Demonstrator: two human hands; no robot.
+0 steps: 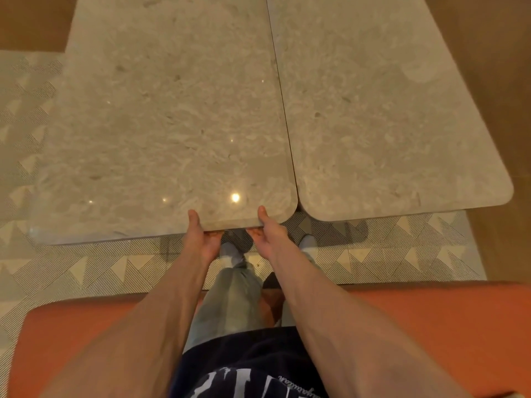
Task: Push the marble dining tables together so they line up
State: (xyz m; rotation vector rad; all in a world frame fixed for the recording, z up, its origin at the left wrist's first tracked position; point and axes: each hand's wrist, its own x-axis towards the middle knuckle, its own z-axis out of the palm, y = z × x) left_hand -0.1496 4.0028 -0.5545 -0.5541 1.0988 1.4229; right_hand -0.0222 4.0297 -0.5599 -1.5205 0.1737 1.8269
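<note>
1. Two marble tables fill the upper and middle frame: left table [161,124] and right table [382,116], side by side, long edges meeting along a thin dark seam running from top centre down to lower centre.
2. Near edges do not line up: the left table's near edge sits lower in the frame than the right table's; a small dark notch shows where the two rounded corners meet.
3. Left hand [202,239] grips the left table's near edge, thumb on top, fingers curled under the slab.
4. Right hand [265,229] grips the same edge, just left of that table's rounded near-right corner; thumb on top, fingers curled underneath.
5. Both hands closed on the left table; neither touches the right table, which lies to the right of the right hand.
6. Orange bench [416,320] spans the lower frame under the forearms.
7. Patterned floor [373,254] with striped triangles shows between bench and tables; wood floor [494,81] at right.
</note>
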